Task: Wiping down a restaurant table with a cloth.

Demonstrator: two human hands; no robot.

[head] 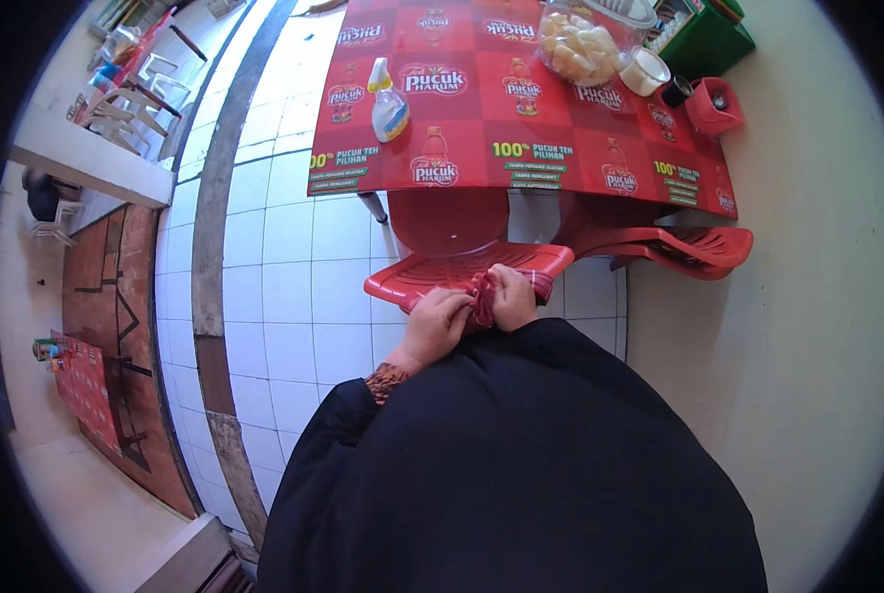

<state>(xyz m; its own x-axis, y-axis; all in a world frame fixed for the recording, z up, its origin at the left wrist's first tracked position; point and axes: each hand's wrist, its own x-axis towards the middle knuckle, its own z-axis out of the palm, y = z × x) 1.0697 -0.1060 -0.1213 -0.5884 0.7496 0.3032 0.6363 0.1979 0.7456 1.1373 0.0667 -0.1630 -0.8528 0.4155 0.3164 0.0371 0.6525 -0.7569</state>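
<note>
Both hands grip a bunched red cloth with pale stripes [484,298] in front of my black garment. My left hand [436,322] pinches it from the left, and my right hand [514,298] closes on it from the right. Just beyond them is the backrest of a red plastic chair [412,276], its seat partly under the table. On the red printed tablecloth [464,118] a clear spray bottle with a white and yellow head [390,107] stands near the left edge. The cloth's lower part is hidden by the hands and garment.
A second red chair [679,248] is beside the pale wall [790,311]. At the table's far right are a clear food tub [579,48], a white-filled jar [644,72], a black cylindrical container [677,92], a red holder [713,107] and a green box [709,44].
</note>
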